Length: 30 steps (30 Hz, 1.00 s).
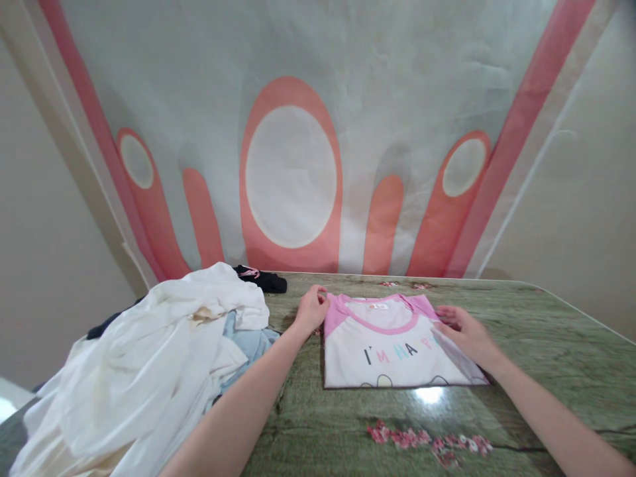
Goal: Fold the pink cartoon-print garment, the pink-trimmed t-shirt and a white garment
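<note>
A white T-shirt (392, 361) with pink shoulders and a pink neckline lies folded on the table, its collar toward the wall. Letters starting "I'M HA" run across its front, and the rest of the wording is cut off near the right side. At the shirt's upper left corner, my left hand (313, 309) has its fingers curled and pinched on the pink fabric. My right hand (460, 331) holds the right edge near the other shoulder, thumb and fingers close together on the cloth. The shirt's right side slants outward toward its lower corner.
A large heap of white clothes (149, 371) covers the table's left side, with a light blue garment (251, 348) under it. Behind lies a black garment (271, 281). The wood-patterned table (308, 430) has printed pink blossoms and meets a wall sheet (422, 79) at the back.
</note>
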{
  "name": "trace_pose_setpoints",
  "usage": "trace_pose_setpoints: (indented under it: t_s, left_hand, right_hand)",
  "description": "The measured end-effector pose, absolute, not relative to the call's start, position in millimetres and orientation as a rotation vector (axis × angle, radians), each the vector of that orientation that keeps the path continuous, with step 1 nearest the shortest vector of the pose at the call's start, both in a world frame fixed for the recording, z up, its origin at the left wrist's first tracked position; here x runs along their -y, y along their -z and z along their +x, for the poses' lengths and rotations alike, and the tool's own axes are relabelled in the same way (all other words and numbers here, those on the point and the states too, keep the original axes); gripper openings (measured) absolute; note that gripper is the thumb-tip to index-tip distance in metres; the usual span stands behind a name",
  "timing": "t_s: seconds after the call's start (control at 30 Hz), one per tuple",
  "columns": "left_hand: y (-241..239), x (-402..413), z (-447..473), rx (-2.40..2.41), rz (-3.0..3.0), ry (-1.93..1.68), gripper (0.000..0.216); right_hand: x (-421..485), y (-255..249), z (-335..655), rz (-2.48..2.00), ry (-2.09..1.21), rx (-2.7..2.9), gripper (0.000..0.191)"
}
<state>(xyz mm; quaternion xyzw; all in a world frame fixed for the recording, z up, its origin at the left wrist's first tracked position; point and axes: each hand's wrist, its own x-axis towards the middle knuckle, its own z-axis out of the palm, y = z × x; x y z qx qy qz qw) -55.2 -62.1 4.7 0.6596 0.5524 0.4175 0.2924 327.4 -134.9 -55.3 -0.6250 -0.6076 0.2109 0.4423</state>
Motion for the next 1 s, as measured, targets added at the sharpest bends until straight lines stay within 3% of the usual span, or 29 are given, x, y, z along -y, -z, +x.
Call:
trace_pose_setpoints:
  t_s: [0.17,0.47,0.73,1.0]
  left_hand:
    - [-2,60,-50,-1.407,1.468,-1.076,0.030]
    - [-21,72,-57,-1.055,1.195,-0.839,0.071]
    - [-28,72,-63,-0.672,0.941,-0.715,0.039]
    - [-33,71,-65,-0.726,0.792,-0.676,0.027]
  right_hand:
    - [125,63,331,-1.566,-0.571,1.400,0.039]
    - [112,29,323,-1.721,-0.789,1.252,0.032]
    - [81,20,308,-1.733,-0.842,1.116,0.044]
    - [96,16,316,-1.726,-1.031,1.101,0.019]
